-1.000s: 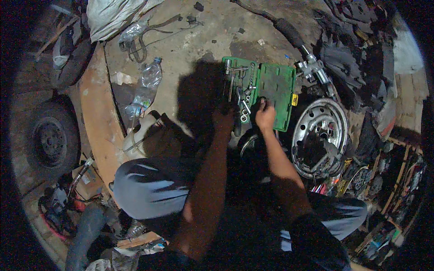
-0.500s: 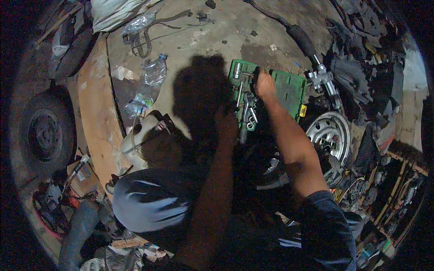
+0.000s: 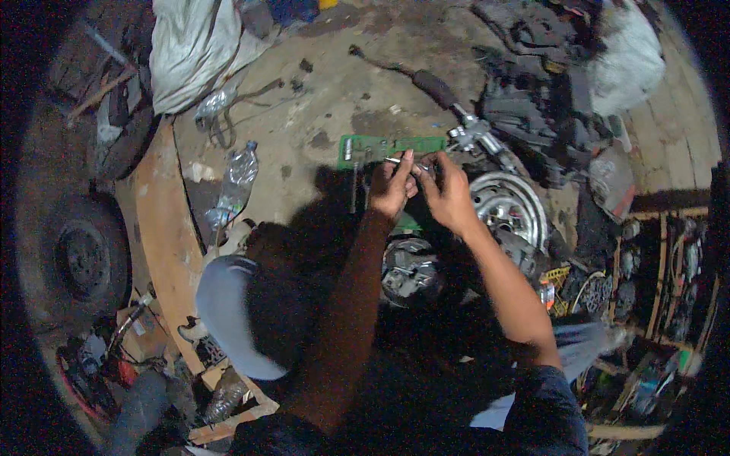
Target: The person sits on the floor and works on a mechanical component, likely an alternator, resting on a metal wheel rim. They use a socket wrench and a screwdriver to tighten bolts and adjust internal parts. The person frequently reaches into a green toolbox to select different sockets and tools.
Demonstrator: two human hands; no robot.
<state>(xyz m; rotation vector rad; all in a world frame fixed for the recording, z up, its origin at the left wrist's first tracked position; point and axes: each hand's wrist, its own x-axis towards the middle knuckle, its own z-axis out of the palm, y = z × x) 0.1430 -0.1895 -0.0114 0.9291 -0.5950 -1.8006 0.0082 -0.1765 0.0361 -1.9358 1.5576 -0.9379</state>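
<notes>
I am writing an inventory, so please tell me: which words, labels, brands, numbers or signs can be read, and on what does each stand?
None can be read.
Clear plastic bottle: any print is too small and blurred.
Rectangular green tool case: any marking is too blurred.

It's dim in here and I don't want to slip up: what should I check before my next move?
1. Left hand gripping the small shiny piece: ok.
2. Right hand close to it: ok.
3. Anything held in that hand: cannot tell.
4. Green case open: ok.
5. Tools in full view: not ok; hands and shadow cover some.
6. Bottle clear of both hands: ok.
</notes>
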